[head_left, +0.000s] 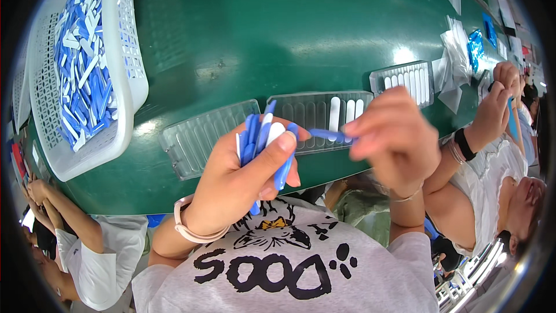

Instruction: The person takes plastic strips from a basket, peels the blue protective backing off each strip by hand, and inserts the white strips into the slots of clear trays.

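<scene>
Green conveyor belt [260,29] | left hand [243,177], centre: clenched around bundle of blue sticks [260,139] | right hand [394,139], centre-right: pinching single blue stick [327,134] | clear slotted tray [318,119] behind

Open green belt [278,29] beyond the clear trays [321,117], white basket [130,52] blocking far left, co-worker's arm [486,122] crowding right

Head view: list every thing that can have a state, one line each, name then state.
Left hand: closed around a bunch of blue and white plastic sticks.
Right hand: pinching one blue plastic stick.
White perforated plastic basket: heaped with sticks.
Clear ribbed tray, left: empty.
Clear ribbed tray, middle: partly filled.
Clear ribbed tray, right: mostly filled.
</scene>
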`<action>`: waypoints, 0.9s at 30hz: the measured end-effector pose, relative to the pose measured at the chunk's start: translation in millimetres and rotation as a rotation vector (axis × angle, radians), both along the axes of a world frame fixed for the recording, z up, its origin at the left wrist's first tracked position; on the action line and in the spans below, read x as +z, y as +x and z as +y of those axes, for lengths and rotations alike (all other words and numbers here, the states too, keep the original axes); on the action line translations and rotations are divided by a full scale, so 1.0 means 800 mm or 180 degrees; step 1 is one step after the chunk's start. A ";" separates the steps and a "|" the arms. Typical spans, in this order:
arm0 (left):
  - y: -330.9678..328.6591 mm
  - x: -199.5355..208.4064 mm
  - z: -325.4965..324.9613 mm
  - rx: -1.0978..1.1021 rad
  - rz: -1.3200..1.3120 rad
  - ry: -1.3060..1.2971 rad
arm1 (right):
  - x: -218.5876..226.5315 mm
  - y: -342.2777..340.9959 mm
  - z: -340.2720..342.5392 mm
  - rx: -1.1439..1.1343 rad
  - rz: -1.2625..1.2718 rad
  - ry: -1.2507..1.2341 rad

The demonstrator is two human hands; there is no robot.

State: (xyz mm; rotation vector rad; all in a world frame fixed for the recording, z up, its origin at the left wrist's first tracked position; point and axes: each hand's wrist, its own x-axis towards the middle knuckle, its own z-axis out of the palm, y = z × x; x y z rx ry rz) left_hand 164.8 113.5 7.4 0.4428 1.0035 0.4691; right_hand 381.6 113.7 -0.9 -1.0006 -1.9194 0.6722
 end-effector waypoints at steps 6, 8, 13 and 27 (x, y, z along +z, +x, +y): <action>-0.003 -0.002 -0.002 0.0209 0.0403 0.0240 | 0.002 0.009 0.018 -0.0122 -0.1089 -0.0796; -0.003 -0.003 -0.004 0.0227 0.0247 0.0285 | 0.000 0.001 0.019 -0.0021 -0.1437 -0.0500; -0.011 -0.005 -0.008 0.0020 0.0116 0.0215 | 0.002 -0.011 0.019 -0.0404 -0.1713 -0.0464; -0.022 -0.005 -0.006 0.0056 -0.0260 -0.0055 | 0.002 -0.015 -0.007 0.0183 -0.0267 -0.0443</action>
